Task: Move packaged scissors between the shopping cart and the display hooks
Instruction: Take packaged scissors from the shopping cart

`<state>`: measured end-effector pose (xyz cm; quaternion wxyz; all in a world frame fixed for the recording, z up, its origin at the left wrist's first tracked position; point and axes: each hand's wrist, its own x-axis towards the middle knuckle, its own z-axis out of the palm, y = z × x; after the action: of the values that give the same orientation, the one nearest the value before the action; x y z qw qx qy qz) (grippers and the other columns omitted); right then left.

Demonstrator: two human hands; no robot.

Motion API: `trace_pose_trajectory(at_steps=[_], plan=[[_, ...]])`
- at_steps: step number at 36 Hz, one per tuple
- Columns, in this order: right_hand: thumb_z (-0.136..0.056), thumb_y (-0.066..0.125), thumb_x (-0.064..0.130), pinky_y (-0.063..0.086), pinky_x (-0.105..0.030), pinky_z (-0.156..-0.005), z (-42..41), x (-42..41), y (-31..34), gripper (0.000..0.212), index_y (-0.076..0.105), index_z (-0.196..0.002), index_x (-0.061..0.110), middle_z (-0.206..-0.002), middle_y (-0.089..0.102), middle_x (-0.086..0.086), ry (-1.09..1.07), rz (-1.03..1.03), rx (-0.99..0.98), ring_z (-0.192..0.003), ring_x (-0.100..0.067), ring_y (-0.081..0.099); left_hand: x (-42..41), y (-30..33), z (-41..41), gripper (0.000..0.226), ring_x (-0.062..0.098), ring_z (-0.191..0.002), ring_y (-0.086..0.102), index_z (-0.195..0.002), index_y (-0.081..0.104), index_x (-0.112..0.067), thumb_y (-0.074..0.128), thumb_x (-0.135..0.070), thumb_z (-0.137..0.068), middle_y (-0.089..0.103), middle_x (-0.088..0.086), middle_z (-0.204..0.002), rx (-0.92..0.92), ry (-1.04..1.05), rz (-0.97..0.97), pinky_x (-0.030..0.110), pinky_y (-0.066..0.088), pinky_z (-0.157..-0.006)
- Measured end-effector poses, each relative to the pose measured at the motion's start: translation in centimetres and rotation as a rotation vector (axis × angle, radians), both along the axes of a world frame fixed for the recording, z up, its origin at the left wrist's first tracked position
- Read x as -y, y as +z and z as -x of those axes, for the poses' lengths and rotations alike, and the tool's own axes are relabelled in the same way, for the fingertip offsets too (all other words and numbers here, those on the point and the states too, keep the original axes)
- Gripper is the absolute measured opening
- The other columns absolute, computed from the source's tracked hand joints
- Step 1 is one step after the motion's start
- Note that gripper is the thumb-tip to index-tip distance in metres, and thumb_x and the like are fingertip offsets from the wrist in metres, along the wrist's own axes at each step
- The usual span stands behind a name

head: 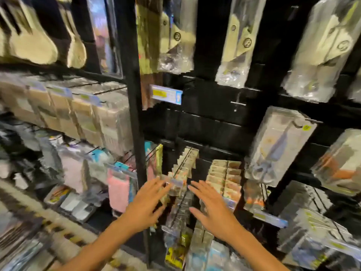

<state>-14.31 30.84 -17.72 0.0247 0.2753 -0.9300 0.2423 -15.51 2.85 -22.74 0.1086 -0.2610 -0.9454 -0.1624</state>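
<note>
Setting: a black slatted store display wall (pixel 211 122) hung with clear-wrapped goods on metal hooks, with packed shelves to the left.
Scissors: a clear blister pack of grey-handled scissors (pixel 273 147) hung on a hook at right, apart from both hands.
Left hand (pixel 145 202): grip spread, fingertips touching the front pack of a hanging row of small beige-carded packets (pixel 183 169).
Right hand (pixel 211 206): grip spread, fingers straight, just beside the same row, holding nothing.
Progress: neither hand carried scissors, so a move seemed not yet under way.
Hidden: no shopping cart in view; motion blur made labels and packet contents unreadable.
</note>
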Motion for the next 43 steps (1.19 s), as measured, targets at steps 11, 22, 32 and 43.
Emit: trace_pose_trajectory(at_steps=[11, 22, 32, 43], plan=[[-0.1, 0.054, 0.047, -0.003, -0.021, -0.12, 0.6, 22.7, -4.8, 0.066, 0.018, -0.155, 0.039, -0.155, 0.004, 0.028, 0.396, -0.187, 0.184, -0.143, 0.005, -0.005, 22.0, -5.0, -13.0, 0.069, 0.027, -0.155, 0.014, -0.159, 0.029, -0.03, 0.034, -0.057, -0.096, 0.022, 0.001, -0.167, 0.239, 0.494, -0.025, 0.051, 0.013, -0.125], [-0.095, 0.043, 0.065, 0.009, -0.033, -0.125, -2.2, 40.3, -11.4, 0.059, 0.009, -0.141, 0.051, -0.149, 0.008, 0.024, 0.733, -0.289, 0.343, -0.153, -0.013, 0.002, 34.9, -8.6, -27.3, 0.067, 0.029, -0.131, 0.052, -0.146, 0.045, -0.026, 0.06, -0.045, -0.083, 0.056, 0.006, -0.144, 0.303, 0.871, -0.016, 0.037, 0.035, -0.11], [-0.098, 0.055, 0.051, 0.011, -0.026, -0.123, 0.4, 50.7, -15.1, 0.066, 0.026, -0.156, 0.036, -0.162, 0.022, 0.016, 0.878, -0.331, 0.339, -0.153, -0.009, 0.009, 40.9, -11.1, -29.3, 0.084, 0.03, -0.154, 0.024, -0.159, 0.03, -0.029, 0.005, -0.077, -0.094, 0.028, -0.001, -0.166, 0.559, 1.103, -0.065, 0.042, 0.014, -0.123], [-0.099, 0.058, 0.041, 0.012, -0.019, -0.117, 7.8, 64.1, -17.5, 0.063, 0.031, -0.155, 0.029, -0.159, 0.033, 0.008, 1.001, -0.339, 0.375, -0.15, -0.013, 0.022, 47.9, -13.0, -22.8, 0.092, 0.032, -0.155, 0.021, -0.161, 0.025, -0.028, -0.006, -0.078, -0.09, 0.025, 0.004, -0.167, 0.711, 1.245, -0.14, 0.044, 0.006, -0.124]])
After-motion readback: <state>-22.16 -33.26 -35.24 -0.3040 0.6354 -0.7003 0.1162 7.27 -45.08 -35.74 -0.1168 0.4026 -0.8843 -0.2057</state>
